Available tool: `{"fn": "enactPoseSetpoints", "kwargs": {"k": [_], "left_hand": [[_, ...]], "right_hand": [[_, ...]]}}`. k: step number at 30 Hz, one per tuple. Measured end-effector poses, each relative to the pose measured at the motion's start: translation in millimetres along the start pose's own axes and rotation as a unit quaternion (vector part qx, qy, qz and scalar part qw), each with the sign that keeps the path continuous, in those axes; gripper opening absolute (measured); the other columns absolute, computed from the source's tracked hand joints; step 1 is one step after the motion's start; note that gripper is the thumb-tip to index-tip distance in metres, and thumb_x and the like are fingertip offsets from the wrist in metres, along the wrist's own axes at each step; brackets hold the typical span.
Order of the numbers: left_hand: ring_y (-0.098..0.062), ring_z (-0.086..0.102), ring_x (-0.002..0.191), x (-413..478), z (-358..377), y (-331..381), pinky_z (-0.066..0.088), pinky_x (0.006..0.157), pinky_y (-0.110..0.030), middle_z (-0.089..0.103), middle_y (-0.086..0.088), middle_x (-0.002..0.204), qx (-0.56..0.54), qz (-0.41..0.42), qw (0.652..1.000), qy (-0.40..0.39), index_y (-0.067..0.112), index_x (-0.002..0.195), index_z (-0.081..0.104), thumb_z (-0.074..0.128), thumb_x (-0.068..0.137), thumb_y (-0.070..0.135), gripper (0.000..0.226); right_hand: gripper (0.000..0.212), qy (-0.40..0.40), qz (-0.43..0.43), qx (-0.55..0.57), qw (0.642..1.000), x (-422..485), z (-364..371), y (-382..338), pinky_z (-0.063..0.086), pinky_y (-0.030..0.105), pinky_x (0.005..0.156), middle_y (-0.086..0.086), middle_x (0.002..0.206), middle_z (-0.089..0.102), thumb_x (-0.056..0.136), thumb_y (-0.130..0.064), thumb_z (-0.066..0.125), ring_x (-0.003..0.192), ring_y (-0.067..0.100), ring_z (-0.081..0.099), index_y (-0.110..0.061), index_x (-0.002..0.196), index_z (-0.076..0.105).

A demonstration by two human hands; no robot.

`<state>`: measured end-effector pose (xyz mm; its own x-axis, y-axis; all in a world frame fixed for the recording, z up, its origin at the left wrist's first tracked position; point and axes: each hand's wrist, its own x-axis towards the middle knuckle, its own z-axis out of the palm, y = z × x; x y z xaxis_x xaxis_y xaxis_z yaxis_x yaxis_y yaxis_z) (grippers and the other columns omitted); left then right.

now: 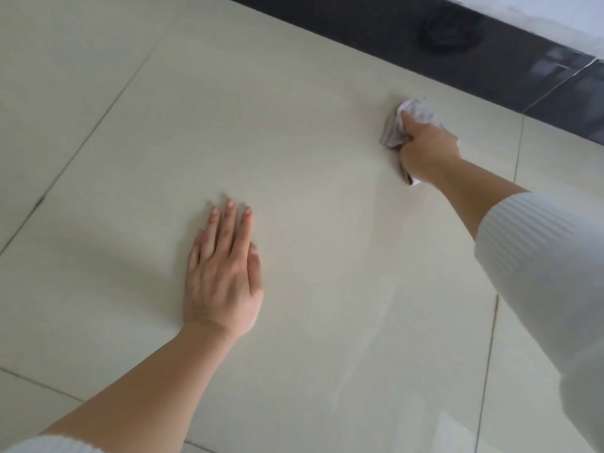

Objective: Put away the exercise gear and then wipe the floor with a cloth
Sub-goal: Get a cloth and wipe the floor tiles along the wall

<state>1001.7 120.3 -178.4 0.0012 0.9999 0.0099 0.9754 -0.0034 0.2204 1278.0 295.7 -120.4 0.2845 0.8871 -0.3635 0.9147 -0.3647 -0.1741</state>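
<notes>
**Inspector:** Surface condition?

**Assistant:** The floor (294,132) is laid in large, pale cream tiles, smooth with a soft sheen. Thin dark grout lines (98,116) divide them. A faint lighter streak crosses the tile beside the right forearm.

**Inspector:** Location of the cloth?

**Assistant:** The cloth (418,109) lies on the floor at the far right, near the dark glossy skirting (392,24) but apart from it. It is soft, crumpled fabric, white at the far end and grey along its left side. A small corner shows under the wrist.

**Inspector:** Right hand?

**Assistant:** The right hand (425,148) has its fingers curled round the cloth, bunching it against the tile. The arm is stretched out, and a white ribbed knit sleeve (529,243) ends partway along the forearm.

**Inspector:** Left hand?

**Assistant:** The left hand (222,276) lies flat on the tile, palm down, with fingers straight and close together. It holds nothing and is well apart from the cloth.
</notes>
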Motion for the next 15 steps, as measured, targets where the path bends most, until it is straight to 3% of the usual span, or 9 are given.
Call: {"fn": "enactPoseSetpoints", "kwargs": {"k": [4,7,10,12,15], "left_hand": [[-0.021,0.021,0.146,-0.5,-0.8,-0.1,0.025,0.115,-0.042,0.026,-0.005,0.156,-0.001,0.000,1.000,0.004,0.016,0.148,0.034,0.026,0.094,0.028,0.056],[-0.022,0.021,0.145,0.2,-0.7,-0.1,0.027,0.114,-0.043,0.028,-0.006,0.156,-0.005,0.002,1.000,0.007,0.015,0.147,0.035,0.026,0.094,0.028,0.056],[-0.022,0.021,0.146,0.2,-0.3,-0.1,0.024,0.115,-0.043,0.026,-0.006,0.156,-0.005,0.000,1.000,0.004,0.015,0.148,0.034,0.025,0.094,0.028,0.056],[-0.022,0.021,0.146,0.4,0.0,0.0,0.023,0.116,-0.041,0.026,-0.006,0.156,-0.006,-0.001,1.000,0.004,0.016,0.148,0.034,0.025,0.094,0.028,0.056],[-0.021,0.019,0.146,-0.3,0.6,0.0,0.021,0.116,-0.040,0.024,-0.004,0.157,-0.006,-0.006,1.000,0.002,0.017,0.148,0.033,0.026,0.093,0.029,0.057]], "right_hand": [[0.057,-0.002,-0.239,-0.017,0.971,-47.3,42.5,-8.1,0.045,0.033,0.092,0.005,0.141,0.048,0.097,-0.021,0.041,0.116,0.032,0.055,-0.039,0.148,0.025],[0.060,-0.109,-0.360,-0.042,0.926,-114.2,51.8,1.3,0.048,0.033,0.081,-0.006,0.127,0.060,0.097,-0.017,0.041,0.103,0.029,0.061,-0.049,0.144,0.024],[0.068,-0.172,-0.467,-0.109,0.861,-142.5,50.0,11.6,0.050,0.035,0.083,-0.010,0.128,0.061,0.092,-0.008,0.046,0.103,0.027,0.061,-0.047,0.144,0.028],[0.071,-0.133,-0.443,-0.154,0.873,-109.4,39.7,24.2,0.047,0.032,0.083,-0.006,0.129,0.061,0.090,-0.007,0.047,0.103,0.029,0.062,-0.049,0.143,0.028],[0.053,-0.010,-0.265,-0.060,0.962,-49.8,17.6,41.7,0.047,0.029,0.085,0.001,0.121,0.059,0.093,-0.009,0.043,0.104,0.029,0.060,-0.038,0.139,0.041]]}}
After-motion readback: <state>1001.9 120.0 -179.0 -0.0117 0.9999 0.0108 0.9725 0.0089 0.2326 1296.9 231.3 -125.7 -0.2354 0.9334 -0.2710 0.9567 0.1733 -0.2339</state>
